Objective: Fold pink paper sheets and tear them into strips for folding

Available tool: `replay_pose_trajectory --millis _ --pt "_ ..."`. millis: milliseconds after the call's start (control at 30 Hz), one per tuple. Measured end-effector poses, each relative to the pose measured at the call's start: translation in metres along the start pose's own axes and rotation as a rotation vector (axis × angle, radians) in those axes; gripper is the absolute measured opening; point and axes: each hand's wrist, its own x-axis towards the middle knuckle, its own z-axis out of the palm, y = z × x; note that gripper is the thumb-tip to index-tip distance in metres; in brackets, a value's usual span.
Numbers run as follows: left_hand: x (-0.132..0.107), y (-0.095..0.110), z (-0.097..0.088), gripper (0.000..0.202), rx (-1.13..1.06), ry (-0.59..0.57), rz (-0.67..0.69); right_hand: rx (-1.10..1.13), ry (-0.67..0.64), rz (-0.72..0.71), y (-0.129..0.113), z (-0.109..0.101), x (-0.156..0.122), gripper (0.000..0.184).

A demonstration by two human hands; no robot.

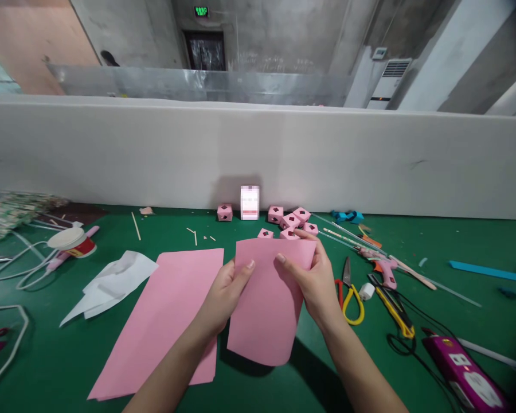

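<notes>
L hand + R hand pinching pink sheet, opp. sides.

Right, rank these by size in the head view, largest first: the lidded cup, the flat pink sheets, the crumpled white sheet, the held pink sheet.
1. Flat pink sheets
2. Held pink sheet
3. Crumpled white sheet
4. Lidded cup

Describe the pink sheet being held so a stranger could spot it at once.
Find the green table before the long white panel. Around its middle, the left hand and right hand hold a pink sheet between them. Unlike the pink paper lying flat to its left, this sheet is raised and gently curved.
</notes>
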Motion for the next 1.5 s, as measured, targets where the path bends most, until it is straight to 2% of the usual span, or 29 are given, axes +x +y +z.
replay_pose_trajectory --millis 133,300,467,667,700,767,833,867,900,967,1033,1100,1200,1300,1500 --pt "0.003 0.000 -0.002 0.046 -0.012 0.000 0.023 -0.005 0.000 0.004 0.001 0.000 -0.001 0.064" --pt "0.009 0.000 -0.013 0.043 0.014 0.060 0.065 0.195 -0.113 0.045 0.001 -0.001 0.001 0.047" --pt "0.013 0.001 -0.021 0.043 0.027 0.156 0.086 0.154 -0.079 -0.025 0.006 -0.002 0.006 0.031" --pt "0.019 0.003 -0.032 0.048 0.089 0.094 0.103 0.050 -0.009 -0.093 0.010 -0.007 0.010 0.027" --pt "0.019 0.005 -0.035 0.048 0.129 0.103 0.128 0.016 -0.002 -0.108 0.009 -0.008 0.010 0.026" --pt "0.017 0.012 -0.039 0.050 0.267 0.198 0.254 -0.088 0.043 -0.162 0.006 -0.011 0.009 0.023" --pt "0.010 0.019 -0.040 0.055 0.485 0.338 0.475 -0.243 0.081 -0.274 0.003 -0.013 0.004 0.016" --pt "0.005 0.023 -0.039 0.059 0.613 0.368 0.599 -0.326 0.075 -0.356 0.001 -0.013 0.001 0.013" --pt "0.000 0.026 -0.037 0.061 0.738 0.349 0.709 -0.405 0.042 -0.450 -0.001 -0.013 -0.003 0.011" --pt "-0.011 0.028 -0.032 0.063 0.927 0.186 0.858 -0.539 -0.079 -0.633 -0.005 -0.010 -0.012 0.017" --pt "-0.019 0.027 -0.027 0.054 1.050 0.017 0.896 -0.649 -0.187 -0.763 -0.009 -0.007 -0.021 0.022" --pt "-0.022 0.023 -0.024 0.041 1.110 -0.052 0.898 -0.743 -0.254 -0.826 -0.011 -0.003 -0.029 0.022" --pt "-0.023 0.019 -0.024 0.034 1.119 -0.051 0.902 -0.822 -0.313 -0.849 -0.011 0.000 -0.035 0.024" --pt "-0.022 0.020 -0.026 0.032 1.130 -0.041 0.927 -0.801 -0.336 -0.838 -0.010 0.001 -0.034 0.023" --pt "-0.021 0.030 -0.026 0.023 1.275 0.008 1.089 -0.681 -0.322 -0.815 -0.009 -0.001 -0.024 0.009"
